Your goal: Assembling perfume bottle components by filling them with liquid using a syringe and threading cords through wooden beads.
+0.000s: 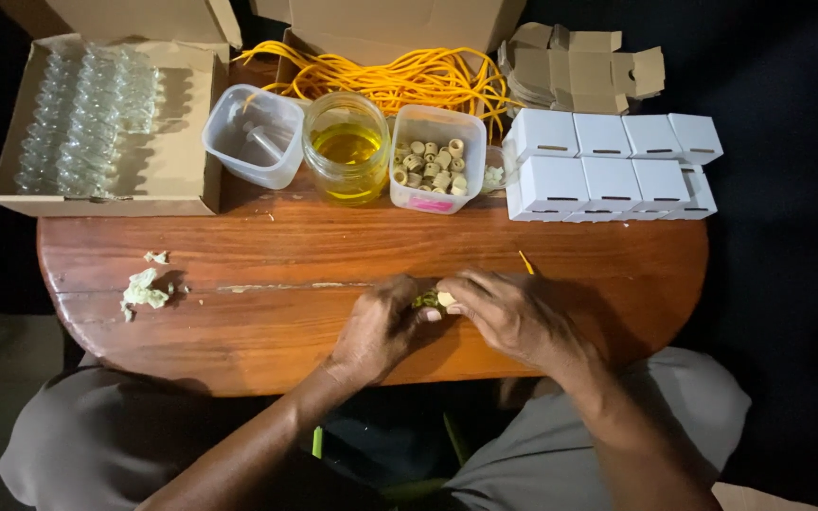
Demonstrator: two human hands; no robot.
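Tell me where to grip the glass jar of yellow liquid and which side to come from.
Grip the glass jar around its side wall just below the rim, coming from the near, table-edge side. It stands upright and open, and an empty plastic tub and a tub of small beige caps crowd its left and right, so probably only the front is free.

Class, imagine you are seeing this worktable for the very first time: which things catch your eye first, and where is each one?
The bright tangle of yellow cord at the back centre stands out first, with the glass jar of yellow liquid just in front of it. To the right sits a tidy block of small white boxes. At the near edge of the wooden table, the left hand and right hand meet around a small pale piece.
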